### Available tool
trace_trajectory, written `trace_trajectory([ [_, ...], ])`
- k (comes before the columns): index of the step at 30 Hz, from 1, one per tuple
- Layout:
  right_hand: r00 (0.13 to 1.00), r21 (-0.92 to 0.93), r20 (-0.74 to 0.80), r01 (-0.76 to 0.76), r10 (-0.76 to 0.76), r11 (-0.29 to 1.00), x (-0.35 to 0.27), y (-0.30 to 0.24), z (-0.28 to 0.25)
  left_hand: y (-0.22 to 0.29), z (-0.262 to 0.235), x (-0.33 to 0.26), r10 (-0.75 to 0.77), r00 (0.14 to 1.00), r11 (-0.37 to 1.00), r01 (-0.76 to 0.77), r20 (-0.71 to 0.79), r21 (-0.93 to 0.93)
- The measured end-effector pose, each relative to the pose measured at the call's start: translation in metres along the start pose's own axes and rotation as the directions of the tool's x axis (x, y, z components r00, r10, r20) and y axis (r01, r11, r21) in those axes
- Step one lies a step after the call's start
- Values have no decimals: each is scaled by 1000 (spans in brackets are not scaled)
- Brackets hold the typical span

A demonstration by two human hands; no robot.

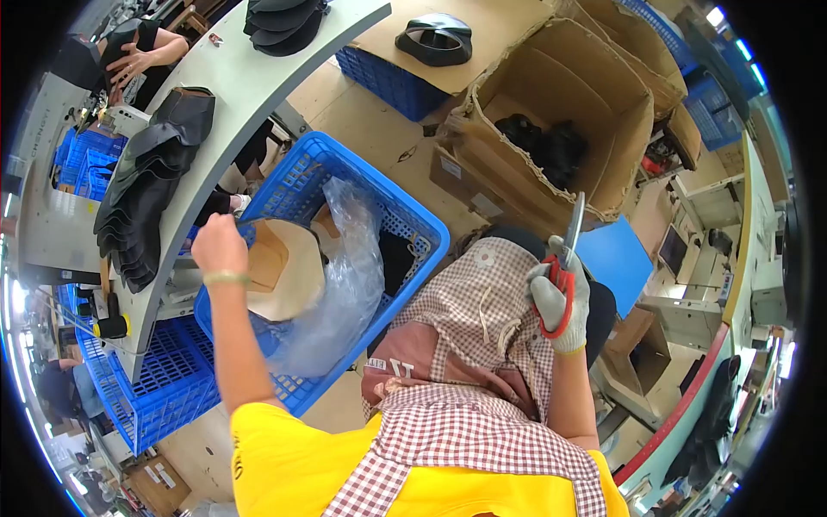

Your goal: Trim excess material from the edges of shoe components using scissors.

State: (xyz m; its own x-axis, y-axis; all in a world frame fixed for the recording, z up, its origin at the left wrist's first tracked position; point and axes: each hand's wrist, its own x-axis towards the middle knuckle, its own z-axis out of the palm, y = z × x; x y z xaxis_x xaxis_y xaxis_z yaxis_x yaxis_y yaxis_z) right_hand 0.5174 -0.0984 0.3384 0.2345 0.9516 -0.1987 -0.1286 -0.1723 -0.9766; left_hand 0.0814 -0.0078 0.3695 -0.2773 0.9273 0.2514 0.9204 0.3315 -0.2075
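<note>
My right hand [568, 297], in a whitish work glove, is closed around scissors [564, 274] with red handles, over my lap. Their metal blades point up and away. My left hand [220, 247] is bare and closed, above the left edge of a blue plastic basket [413, 226]. Right beside it is a beige piece with a dark edge [289, 274], apparently a shoe upper seen from its lining side. What the left fingers hold, if anything, is hidden. Clear plastic film [340, 297] lies crumpled in the basket next to the beige piece.
Black shaped pieces [151, 185] lie overlapped along a curved pale table [258, 82] at left. Ahead on the right stands a large cardboard box [586, 77] with black items inside. Another black piece [435, 39] sits on a cardboard surface. A person's hand [129, 65] shows far left.
</note>
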Motion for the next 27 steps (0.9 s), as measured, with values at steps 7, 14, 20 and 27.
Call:
trace_trajectory([
  [7,984,8,-95,-149,149,989,-14,-11,-13,-6,-113,4,1,552,969,-206,-834,-135],
  [14,982,378,0,176,-191,909,-15,5,-6,101,-80,-34,141,927,431,-373,-347,-821],
  [20,922,122,-227,346,-313,930,-26,15,-47,191,-37,-85,174,963,212,-240,-205,-947],
  [27,862,145,-464,302,-205,942,-48,1,-48,245,-20,-113,407,906,120,-183,-119,-976],
])
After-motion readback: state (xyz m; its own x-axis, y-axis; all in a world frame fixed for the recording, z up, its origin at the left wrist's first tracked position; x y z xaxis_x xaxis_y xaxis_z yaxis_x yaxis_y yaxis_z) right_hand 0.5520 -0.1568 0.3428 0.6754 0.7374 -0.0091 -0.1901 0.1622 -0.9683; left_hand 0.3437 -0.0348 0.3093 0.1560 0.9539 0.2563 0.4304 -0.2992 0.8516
